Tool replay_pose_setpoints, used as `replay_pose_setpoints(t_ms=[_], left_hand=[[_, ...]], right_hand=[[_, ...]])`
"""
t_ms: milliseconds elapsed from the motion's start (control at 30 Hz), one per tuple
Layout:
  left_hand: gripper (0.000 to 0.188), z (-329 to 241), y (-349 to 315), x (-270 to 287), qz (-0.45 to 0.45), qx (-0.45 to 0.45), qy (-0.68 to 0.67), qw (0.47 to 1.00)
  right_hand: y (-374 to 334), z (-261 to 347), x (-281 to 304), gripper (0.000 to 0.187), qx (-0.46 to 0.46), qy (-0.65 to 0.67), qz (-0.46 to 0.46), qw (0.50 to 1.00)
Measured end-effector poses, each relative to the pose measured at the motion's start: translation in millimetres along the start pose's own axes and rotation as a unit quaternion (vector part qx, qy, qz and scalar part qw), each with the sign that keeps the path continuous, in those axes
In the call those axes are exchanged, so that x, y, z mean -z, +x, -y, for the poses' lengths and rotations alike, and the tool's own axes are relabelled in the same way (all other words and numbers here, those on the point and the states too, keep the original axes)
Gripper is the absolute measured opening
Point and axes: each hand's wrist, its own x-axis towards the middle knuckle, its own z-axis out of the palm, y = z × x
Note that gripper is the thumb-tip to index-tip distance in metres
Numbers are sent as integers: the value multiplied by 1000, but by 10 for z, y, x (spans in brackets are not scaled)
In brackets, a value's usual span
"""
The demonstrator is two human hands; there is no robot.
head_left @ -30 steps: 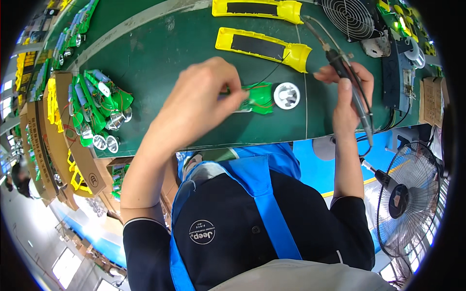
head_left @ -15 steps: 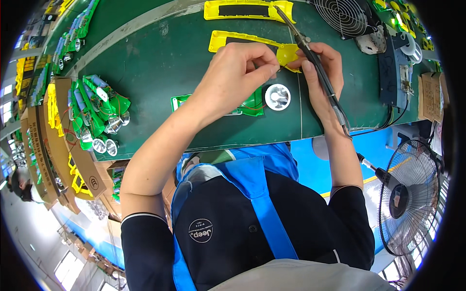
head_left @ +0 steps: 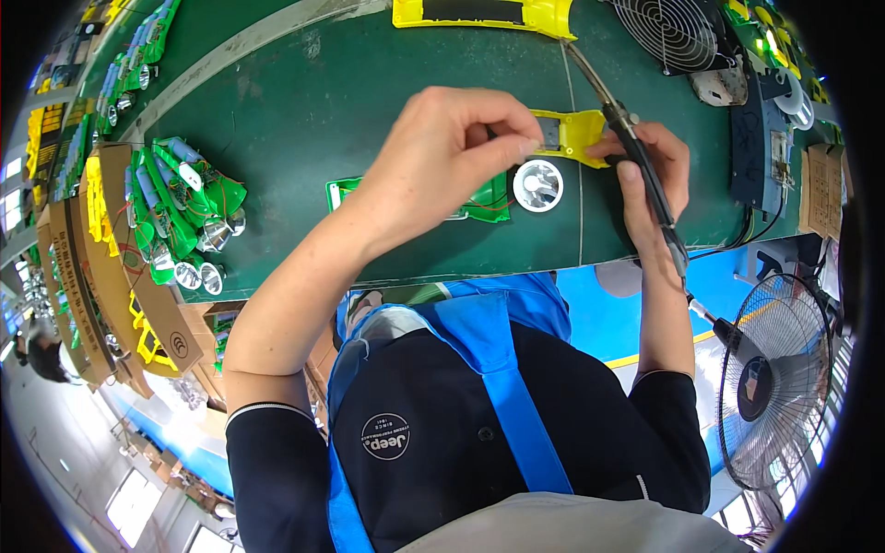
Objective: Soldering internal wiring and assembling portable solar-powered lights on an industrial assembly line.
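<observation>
My left hand [head_left: 442, 157] is closed in a pinch over the left part of a yellow plastic shell [head_left: 584, 134]; what its fingertips hold is hidden. My right hand [head_left: 662, 175] grips a soldering iron [head_left: 636, 152] with a black handle, its metal tip pointing up and away toward the far left. Fingertips of that hand also touch the right end of the shell. Below the shell lies a round reflector cup [head_left: 537, 185] with a white rim. Beside it, partly under my left wrist, a green housing [head_left: 489, 203] rests on the table.
Another yellow shell [head_left: 484, 13] lies at the far edge. Several green lamp assemblies [head_left: 189, 207] are heaped at the left, beside a cardboard box [head_left: 152, 267]. A fan with a round guard [head_left: 666, 32] and a dark box-shaped unit [head_left: 761, 152] stand right. A larger fan [head_left: 774, 369] stands below.
The held yellow shell has shifted right and nearer to me, its left part now behind my left hand. My right hand has moved right and nearer with the soldering iron.
</observation>
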Motion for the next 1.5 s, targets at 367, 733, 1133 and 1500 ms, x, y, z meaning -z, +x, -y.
replay_pose_setpoints(t_ms=[367,733,1133,1500], left_hand=[[5,77,-118,438,-39,39,171,984],[4,135,148,533,91,-200,422,880],[7,130,144,511,104,-223,495,833],[10,125,131,501,101,-224,483,840]], right_hand=[[282,266,-16,24,-265,147,40,952],[329,221,-151,24,-321,86,51,942],[354,266,-205,20,-313,70,73,944],[304,266,-141,23,-304,73,64,948]])
